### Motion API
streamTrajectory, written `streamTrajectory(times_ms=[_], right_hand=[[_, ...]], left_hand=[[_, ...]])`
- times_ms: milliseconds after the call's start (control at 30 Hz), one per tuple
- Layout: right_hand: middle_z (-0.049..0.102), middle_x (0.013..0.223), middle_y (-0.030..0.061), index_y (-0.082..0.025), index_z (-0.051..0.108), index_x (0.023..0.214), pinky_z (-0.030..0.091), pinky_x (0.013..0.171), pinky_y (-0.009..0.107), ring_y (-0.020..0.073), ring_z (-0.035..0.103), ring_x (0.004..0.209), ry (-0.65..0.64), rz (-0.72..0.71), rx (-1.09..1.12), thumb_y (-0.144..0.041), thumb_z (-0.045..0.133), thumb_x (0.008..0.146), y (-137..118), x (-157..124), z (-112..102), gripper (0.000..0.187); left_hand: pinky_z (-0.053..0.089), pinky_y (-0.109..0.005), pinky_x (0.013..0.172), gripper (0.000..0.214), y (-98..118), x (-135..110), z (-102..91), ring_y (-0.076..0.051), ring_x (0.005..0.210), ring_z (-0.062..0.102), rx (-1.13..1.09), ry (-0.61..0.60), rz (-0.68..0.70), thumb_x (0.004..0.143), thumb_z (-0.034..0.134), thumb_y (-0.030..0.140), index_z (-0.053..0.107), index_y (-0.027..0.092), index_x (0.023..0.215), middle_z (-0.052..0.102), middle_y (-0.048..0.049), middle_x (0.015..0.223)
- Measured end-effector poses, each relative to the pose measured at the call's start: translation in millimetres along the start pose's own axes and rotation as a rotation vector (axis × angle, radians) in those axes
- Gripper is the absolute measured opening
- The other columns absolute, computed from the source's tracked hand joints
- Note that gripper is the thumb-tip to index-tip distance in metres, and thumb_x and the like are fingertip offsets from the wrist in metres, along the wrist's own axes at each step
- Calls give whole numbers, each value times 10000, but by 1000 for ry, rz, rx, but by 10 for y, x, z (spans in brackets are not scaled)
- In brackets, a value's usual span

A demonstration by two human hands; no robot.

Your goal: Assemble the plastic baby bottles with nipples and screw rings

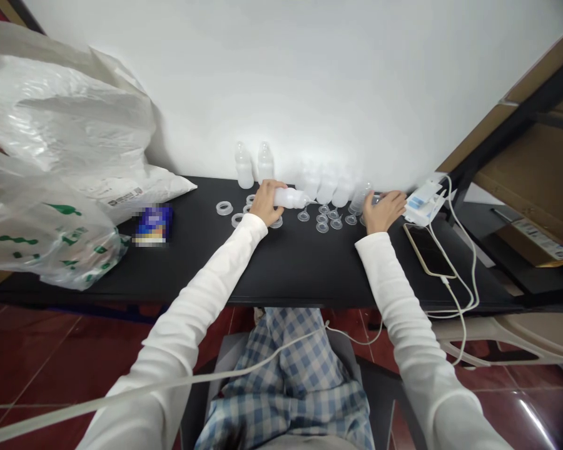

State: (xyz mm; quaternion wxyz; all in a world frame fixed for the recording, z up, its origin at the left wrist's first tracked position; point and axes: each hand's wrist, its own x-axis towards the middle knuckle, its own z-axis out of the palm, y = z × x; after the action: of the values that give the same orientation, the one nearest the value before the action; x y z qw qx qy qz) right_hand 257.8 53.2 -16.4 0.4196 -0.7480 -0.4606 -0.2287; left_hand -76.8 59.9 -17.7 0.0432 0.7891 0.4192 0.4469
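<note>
My left hand (266, 205) is closed around a white baby bottle (288, 198) that lies on its side, its teat end pointing right. Close by the same hand are several translucent screw rings (224, 207), partly covered by my fingers. Clear teats (322, 224) lie loosely grouped between my two hands. My right hand (382, 211) reaches over clear dome caps (362, 195) near the wall, thumb and fingers apart around one of them; its underside is hidden, so a firm hold does not show.
Two assembled bottles (244, 167) stand by the wall, with more white bottles (327, 187) to their right. Plastic bags (60, 212) and a blue packet (153, 225) occupy the left. At right are a phone (426, 250), a white box (425, 203) and cables (471, 269).
</note>
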Motion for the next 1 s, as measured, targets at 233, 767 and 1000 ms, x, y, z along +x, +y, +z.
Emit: streamTrajectory(times_ms=[233, 767, 1000], right_hand=[[555, 1210, 204, -163, 573, 1146, 405, 996, 593, 353, 546, 1176, 59, -274, 284, -482, 300, 1037, -227, -124, -213, 434], [683, 726, 91, -186, 726, 824, 410, 751, 422, 207, 470, 584, -144, -624, 442, -308, 77, 1068, -576, -608, -201, 704], [730, 923, 88, -192, 680, 1075, 454, 870, 440, 245, 657, 836, -111, -877, 426, -492, 338, 1051, -540, -465, -117, 455]], left_hand=[[460, -526, 1060, 511, 31, -13, 25, -344, 1208, 570, 185, -40, 179, 776, 581, 103, 613, 182, 1279, 572, -166, 1275], [568, -301, 826, 592, 457, -128, 138, -195, 914, 699, -227, -87, 211, 890, 549, 727, 677, 182, 1081, 719, -79, 992], [475, -286, 508, 675, 544, -35, 147, -160, 506, 602, -762, -54, -407, 881, 430, 833, 590, 189, 755, 581, -9, 577]])
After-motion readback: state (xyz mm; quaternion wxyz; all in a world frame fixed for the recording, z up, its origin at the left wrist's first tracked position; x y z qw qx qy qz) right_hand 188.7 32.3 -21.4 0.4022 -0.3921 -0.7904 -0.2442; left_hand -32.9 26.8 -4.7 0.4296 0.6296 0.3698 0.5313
